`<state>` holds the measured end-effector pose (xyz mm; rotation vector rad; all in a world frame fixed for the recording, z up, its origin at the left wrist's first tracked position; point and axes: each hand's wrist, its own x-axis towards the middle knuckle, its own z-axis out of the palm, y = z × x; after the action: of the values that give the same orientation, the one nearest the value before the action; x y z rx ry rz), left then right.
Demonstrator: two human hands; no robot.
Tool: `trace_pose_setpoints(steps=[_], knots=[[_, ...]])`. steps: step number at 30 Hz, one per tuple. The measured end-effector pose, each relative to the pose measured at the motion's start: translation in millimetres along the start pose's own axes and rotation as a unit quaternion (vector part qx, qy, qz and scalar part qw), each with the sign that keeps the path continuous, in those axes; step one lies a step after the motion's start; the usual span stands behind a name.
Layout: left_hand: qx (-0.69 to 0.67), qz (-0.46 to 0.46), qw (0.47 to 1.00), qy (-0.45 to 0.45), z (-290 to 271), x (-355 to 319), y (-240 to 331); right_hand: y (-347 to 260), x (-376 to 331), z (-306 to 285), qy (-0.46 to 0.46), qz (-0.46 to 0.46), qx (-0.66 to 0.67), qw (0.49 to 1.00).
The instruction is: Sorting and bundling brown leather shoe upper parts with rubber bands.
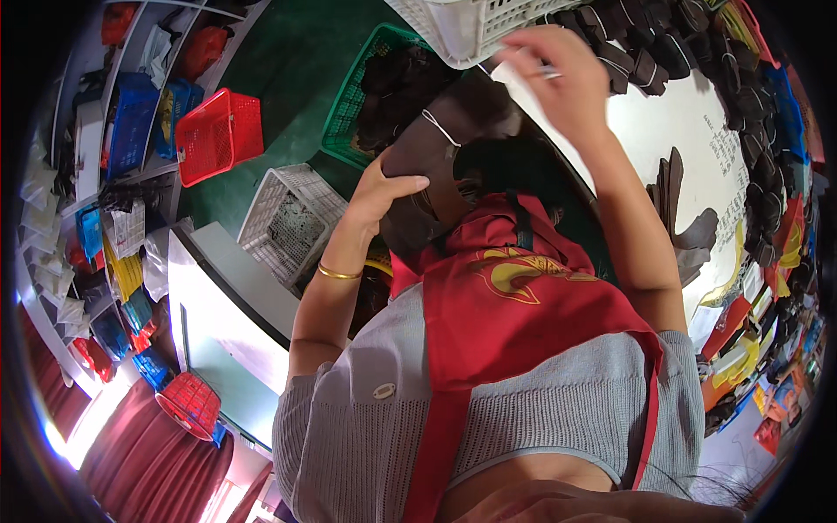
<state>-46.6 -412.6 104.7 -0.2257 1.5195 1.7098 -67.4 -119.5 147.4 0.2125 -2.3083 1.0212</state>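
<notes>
Green basket (347, 103) holds dark brown pieces (394, 94). Left hand (382, 190), near basket, grips tied brown bundle (427, 150); right hand (562, 80), right of basket, is blurred, grip undeterminable.

Green floor (283, 61), loaded shelves (235, 45) left, white table (632, 131) right; lower left, red curtains (161, 440) beside bright light (98, 420).

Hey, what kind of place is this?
Probably a small workshop or sorting room: banded dark bundles line the white table, a green basket holds dark pieces, and the left hand grips a similar bundle.
</notes>
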Motion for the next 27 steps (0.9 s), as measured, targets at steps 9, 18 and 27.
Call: trace_pose_setpoints(steps=[9, 18, 27], knots=[[0.642, 0.343, 0.686, 0.018, 122, -17, 16, -40, -112, -14, -0.045, 0.490, 0.498, 0.714], [0.442, 0.553, 0.681, -0.188, 153, 0, 23, -7, -150, -51, 0.189, 0.354, 0.724, 0.562], [0.127, 0.271, 0.931, -0.209, 154, 45, 55, -7, -134, -94, 0.247, 0.326, 0.751, 0.519]])
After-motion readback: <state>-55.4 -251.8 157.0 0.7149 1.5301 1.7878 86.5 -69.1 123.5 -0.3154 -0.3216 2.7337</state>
